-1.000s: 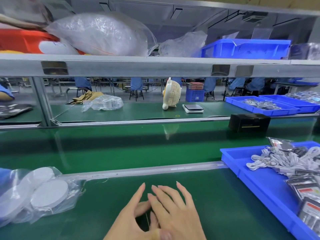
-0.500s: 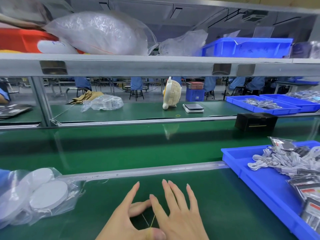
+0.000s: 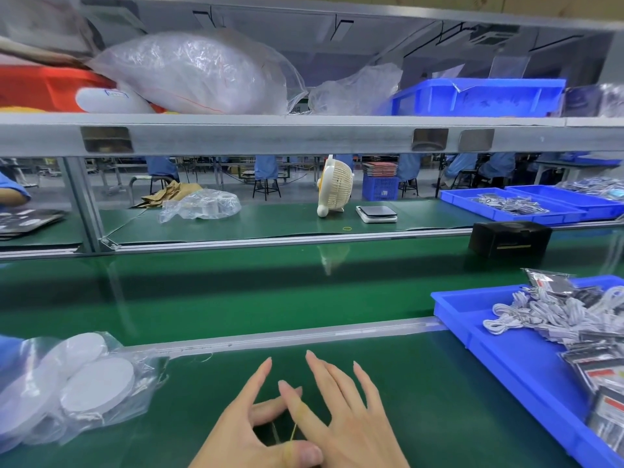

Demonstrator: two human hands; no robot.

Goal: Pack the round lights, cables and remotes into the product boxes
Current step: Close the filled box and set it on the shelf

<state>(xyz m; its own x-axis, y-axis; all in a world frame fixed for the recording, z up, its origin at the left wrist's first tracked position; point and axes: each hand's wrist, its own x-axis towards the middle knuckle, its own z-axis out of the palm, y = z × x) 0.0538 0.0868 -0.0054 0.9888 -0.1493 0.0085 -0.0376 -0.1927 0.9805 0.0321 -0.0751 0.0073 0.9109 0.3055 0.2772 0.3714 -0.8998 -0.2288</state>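
Note:
Low in the middle of the view, my left hand (image 3: 243,430) and my right hand (image 3: 347,417) lie together on the green mat, fingers straight and spread. A thin yellow rubber band (image 3: 294,430) is looped over my left thumb and stretched by my right index finger. White round lights (image 3: 98,388) sit in a clear plastic bag at the left. A blue tray (image 3: 472,336) at the right holds white coiled cables (image 3: 557,315) and bagged remotes (image 3: 601,369). One black product box (image 3: 510,239) stands on the conveyor belt at the far right.
A metal rail (image 3: 287,339) separates my mat from the belt. Across the belt stand a small cream fan (image 3: 336,185), a scale (image 3: 376,213), a clear bag (image 3: 202,204) and more blue trays (image 3: 513,207). An overhead shelf carries bags and a blue bin (image 3: 479,97).
My fingers have spread apart, pulling the rubber band open between the two hands. The black box has drifted to the right along the belt.

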